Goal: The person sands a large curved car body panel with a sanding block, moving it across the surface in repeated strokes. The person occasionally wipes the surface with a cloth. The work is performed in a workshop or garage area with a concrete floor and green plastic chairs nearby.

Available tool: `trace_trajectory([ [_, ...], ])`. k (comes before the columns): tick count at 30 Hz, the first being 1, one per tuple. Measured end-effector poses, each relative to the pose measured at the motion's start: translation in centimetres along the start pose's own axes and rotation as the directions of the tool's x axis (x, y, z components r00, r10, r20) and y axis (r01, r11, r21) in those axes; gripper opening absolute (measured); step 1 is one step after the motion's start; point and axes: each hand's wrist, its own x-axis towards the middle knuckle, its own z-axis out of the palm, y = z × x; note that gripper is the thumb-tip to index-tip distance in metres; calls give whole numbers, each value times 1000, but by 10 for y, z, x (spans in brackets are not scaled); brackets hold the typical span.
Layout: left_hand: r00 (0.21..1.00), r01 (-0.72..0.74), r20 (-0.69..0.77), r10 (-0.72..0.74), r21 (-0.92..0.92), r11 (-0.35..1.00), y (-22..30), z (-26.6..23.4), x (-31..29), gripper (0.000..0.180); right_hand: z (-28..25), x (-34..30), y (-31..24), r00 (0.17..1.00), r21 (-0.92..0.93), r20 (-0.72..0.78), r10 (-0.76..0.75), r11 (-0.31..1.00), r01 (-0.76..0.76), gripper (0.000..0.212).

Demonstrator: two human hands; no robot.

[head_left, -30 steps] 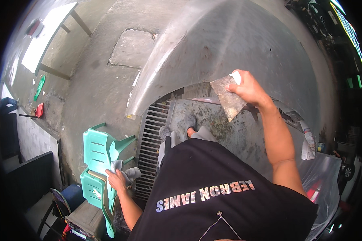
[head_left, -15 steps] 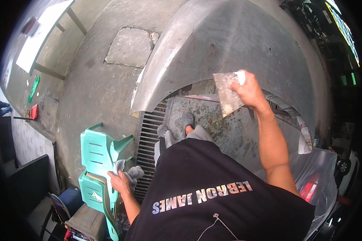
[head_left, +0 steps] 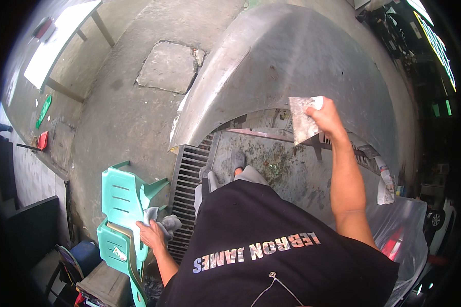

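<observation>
My right hand (head_left: 328,120) is closed on a worn, grey-brown rectangular sheet (head_left: 300,122), with a bit of white showing beside the fingers. I hold the sheet out over the wheel arch edge of a bare grey car fender (head_left: 297,56), and whether it touches the panel I cannot tell. Low on the left, my left hand (head_left: 152,236) grips a crumpled grey cloth (head_left: 170,223). That hand is right beside the stacked turquoise plastic chairs (head_left: 120,194).
A slatted drain grate (head_left: 188,166) runs along the floor left of my feet. Newspaper (head_left: 385,185) hangs from the fender's right end, near clear plastic sheeting (head_left: 410,225). A white-topped table (head_left: 56,48) stands far left, with a red dustpan (head_left: 43,140) nearer.
My right hand and its sheet have shifted slightly to the right in view. The left hand still grips the cloth beside the chairs.
</observation>
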Motion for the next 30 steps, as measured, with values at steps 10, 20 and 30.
trace_trajectory([
  [10,998,56,-7,-56,-15,998,7,-4,-5,42,6,13,-32,970,347,17,-243,911,223,40],
  [20,998,61,-11,-61,-23,998,0,8,2,43,-38,164,2,983,277,-149,-105,950,143,30],
  [30,994,109,-25,-108,42,993,10,3,-1,46,78,81,-26,914,126,-78,-398,906,405,35],
])
